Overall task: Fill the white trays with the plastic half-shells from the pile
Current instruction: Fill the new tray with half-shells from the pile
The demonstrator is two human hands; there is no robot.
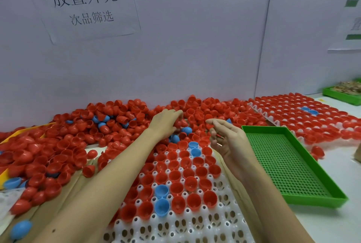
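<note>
Reaching my left hand far into the pile, fingers curled on red half-shells, I kept my right hand loosely curled and empty over the near white tray, ready to fill it.

There is 1 view only, from a wide-angle camera worn on the person's head. It looks forward and down across the worktop toward the pale wall along its far edge. Both forearms enter from the bottom edge of the frame, so the near edge of the worktop lies close under the lens. The white tray fills the near centre at close range, while the pile lies further off against the wall. Straight lines bow near the frame's sides.
</note>
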